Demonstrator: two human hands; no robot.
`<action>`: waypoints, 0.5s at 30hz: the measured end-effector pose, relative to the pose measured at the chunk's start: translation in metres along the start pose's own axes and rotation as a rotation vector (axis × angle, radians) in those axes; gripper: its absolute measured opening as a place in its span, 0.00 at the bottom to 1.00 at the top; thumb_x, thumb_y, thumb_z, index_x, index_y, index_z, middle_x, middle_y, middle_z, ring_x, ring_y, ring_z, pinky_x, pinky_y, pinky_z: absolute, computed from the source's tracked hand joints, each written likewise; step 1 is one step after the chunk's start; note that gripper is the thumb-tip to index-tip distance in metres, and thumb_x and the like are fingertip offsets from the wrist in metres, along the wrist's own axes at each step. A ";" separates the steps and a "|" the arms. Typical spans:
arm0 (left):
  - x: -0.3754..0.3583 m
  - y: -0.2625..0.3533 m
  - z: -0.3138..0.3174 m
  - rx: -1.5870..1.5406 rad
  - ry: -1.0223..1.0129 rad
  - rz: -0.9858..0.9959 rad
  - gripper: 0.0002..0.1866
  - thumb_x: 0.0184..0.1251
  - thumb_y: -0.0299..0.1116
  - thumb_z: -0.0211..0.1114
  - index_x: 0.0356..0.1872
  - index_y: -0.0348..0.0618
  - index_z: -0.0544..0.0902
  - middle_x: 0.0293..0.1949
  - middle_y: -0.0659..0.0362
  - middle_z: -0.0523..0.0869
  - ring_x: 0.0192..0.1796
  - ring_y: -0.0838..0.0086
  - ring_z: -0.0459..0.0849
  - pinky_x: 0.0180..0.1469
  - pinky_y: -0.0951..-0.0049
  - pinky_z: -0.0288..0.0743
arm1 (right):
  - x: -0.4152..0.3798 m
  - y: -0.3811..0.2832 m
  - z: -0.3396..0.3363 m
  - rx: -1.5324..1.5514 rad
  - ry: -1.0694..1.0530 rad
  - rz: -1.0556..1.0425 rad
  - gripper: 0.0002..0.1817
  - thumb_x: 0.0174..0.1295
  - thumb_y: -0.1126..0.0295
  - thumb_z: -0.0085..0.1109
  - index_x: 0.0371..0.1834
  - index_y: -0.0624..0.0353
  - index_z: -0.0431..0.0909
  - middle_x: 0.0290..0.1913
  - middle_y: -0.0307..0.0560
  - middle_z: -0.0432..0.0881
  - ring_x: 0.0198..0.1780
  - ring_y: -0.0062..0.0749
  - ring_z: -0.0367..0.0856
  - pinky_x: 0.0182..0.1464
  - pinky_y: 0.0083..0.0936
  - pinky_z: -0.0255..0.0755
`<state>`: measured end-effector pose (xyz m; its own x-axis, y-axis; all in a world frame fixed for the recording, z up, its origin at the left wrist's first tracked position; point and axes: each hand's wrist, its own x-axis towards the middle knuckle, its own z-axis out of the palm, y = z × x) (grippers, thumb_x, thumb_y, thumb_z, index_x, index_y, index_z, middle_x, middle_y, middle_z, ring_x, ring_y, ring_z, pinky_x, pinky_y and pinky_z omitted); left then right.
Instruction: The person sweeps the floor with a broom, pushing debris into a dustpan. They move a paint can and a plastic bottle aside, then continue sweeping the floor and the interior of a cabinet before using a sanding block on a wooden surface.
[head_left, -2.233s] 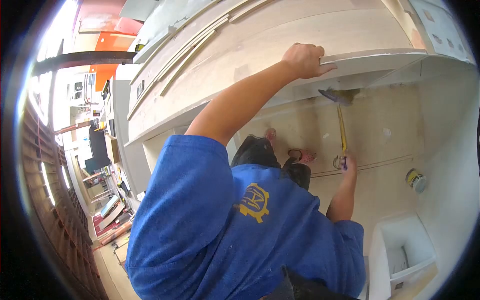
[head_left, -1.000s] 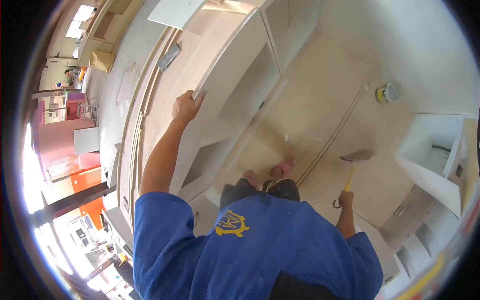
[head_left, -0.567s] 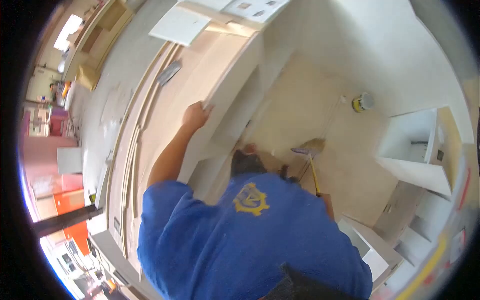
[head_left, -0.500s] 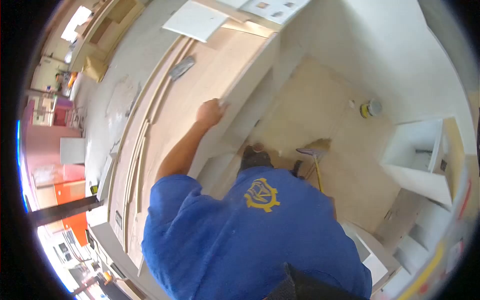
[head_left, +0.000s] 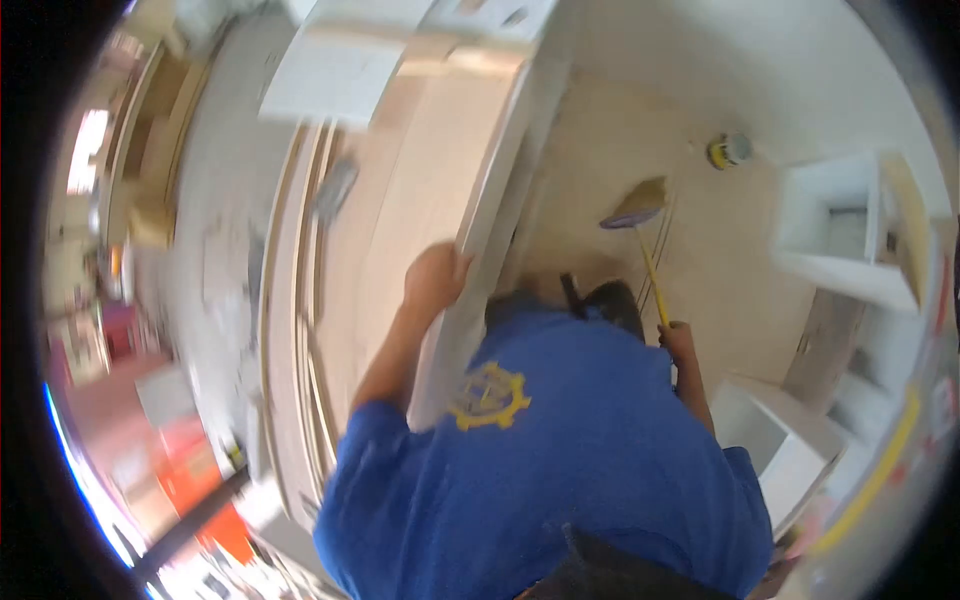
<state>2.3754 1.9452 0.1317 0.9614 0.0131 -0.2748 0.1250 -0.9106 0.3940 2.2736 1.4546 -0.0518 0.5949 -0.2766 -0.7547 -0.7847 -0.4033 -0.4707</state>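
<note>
My left hand [head_left: 437, 276] is closed over the edge of a long white-edged wooden panel [head_left: 425, 190], which lies to the left of my blue shirt. Farther right, my right hand [head_left: 678, 341] is wrapped round the yellow handle of a broom [head_left: 652, 275]. The broom's wide head, tan and purple, rests on the light brown floor [head_left: 720, 235] ahead of my feet. A dark shoe [head_left: 612, 303] shows just past the shirt front.
A small can [head_left: 729, 151] stands on the floor near the white wall. Open white cabinet boxes [head_left: 835, 215] sit at the right. Long thin strips [head_left: 300, 300], a grey block-like thing [head_left: 336, 188] and a white board [head_left: 325, 75] lie on the panel side.
My view has turned and shifted. My right hand has come into sight on the broom handle, and the broom head now lies farther forward. My left hand still grips the panel edge.
</note>
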 end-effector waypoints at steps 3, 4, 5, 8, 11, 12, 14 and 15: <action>0.042 0.037 -0.030 -0.377 0.231 0.069 0.16 0.59 0.39 0.60 0.40 0.34 0.78 0.33 0.47 0.82 0.35 0.55 0.81 0.42 0.58 0.74 | 0.019 -0.026 0.008 -0.111 0.009 -0.059 0.13 0.54 0.66 0.56 0.25 0.68 0.75 0.16 0.44 0.74 0.16 0.25 0.72 0.19 0.25 0.67; 0.062 0.045 -0.033 -0.418 0.239 0.090 0.18 0.58 0.38 0.61 0.44 0.34 0.77 0.35 0.47 0.82 0.38 0.55 0.81 0.44 0.58 0.74 | 0.027 -0.037 0.010 -0.147 -0.003 -0.069 0.13 0.54 0.66 0.55 0.28 0.68 0.75 0.19 0.47 0.76 0.19 0.29 0.74 0.22 0.27 0.69; 0.088 0.055 -0.035 -0.464 0.248 0.110 0.20 0.57 0.36 0.62 0.48 0.34 0.75 0.36 0.47 0.81 0.41 0.55 0.80 0.47 0.58 0.73 | 0.036 -0.054 0.014 -0.186 -0.011 -0.081 0.14 0.55 0.65 0.54 0.30 0.69 0.76 0.21 0.51 0.77 0.21 0.33 0.76 0.25 0.30 0.70; 0.170 0.080 -0.026 -0.075 0.436 0.312 0.32 0.55 0.39 0.65 0.59 0.35 0.64 0.47 0.42 0.76 0.51 0.51 0.73 0.54 0.55 0.67 | 0.099 -0.107 0.032 -0.310 0.015 -0.317 0.18 0.57 0.61 0.50 0.43 0.65 0.74 0.38 0.59 0.78 0.36 0.46 0.78 0.39 0.39 0.71; 0.225 0.107 0.000 0.029 0.301 0.091 0.43 0.54 0.43 0.66 0.65 0.34 0.52 0.56 0.37 0.67 0.56 0.44 0.67 0.58 0.53 0.62 | 0.157 -0.175 0.037 -0.480 -0.202 -0.283 0.17 0.58 0.60 0.47 0.39 0.63 0.77 0.37 0.61 0.79 0.39 0.51 0.79 0.42 0.43 0.70; 0.235 0.108 0.001 0.056 0.188 0.079 0.43 0.53 0.42 0.66 0.64 0.34 0.52 0.57 0.37 0.65 0.58 0.46 0.66 0.58 0.56 0.63 | 0.160 -0.217 0.031 -0.526 -0.325 -0.203 0.17 0.57 0.60 0.47 0.34 0.63 0.79 0.33 0.60 0.80 0.37 0.51 0.79 0.41 0.44 0.70; 0.238 0.103 0.014 0.033 0.303 0.159 0.39 0.52 0.41 0.67 0.62 0.35 0.57 0.54 0.38 0.70 0.54 0.47 0.72 0.55 0.57 0.66 | 0.232 -0.222 0.054 -0.442 -0.071 -0.480 0.14 0.52 0.63 0.51 0.32 0.63 0.79 0.34 0.60 0.81 0.34 0.50 0.80 0.37 0.44 0.71; 0.242 0.113 0.017 0.043 0.286 0.068 0.38 0.53 0.40 0.67 0.61 0.35 0.59 0.52 0.38 0.72 0.52 0.47 0.73 0.54 0.56 0.67 | 0.299 -0.210 0.072 -0.447 -0.123 -0.409 0.16 0.53 0.61 0.52 0.35 0.64 0.79 0.33 0.56 0.81 0.33 0.45 0.79 0.36 0.42 0.71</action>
<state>2.6182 1.8385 0.0950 0.9980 0.0616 0.0114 0.0533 -0.9298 0.3642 2.6035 1.5199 -0.2112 0.7866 0.0698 -0.6135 -0.3324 -0.7894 -0.5160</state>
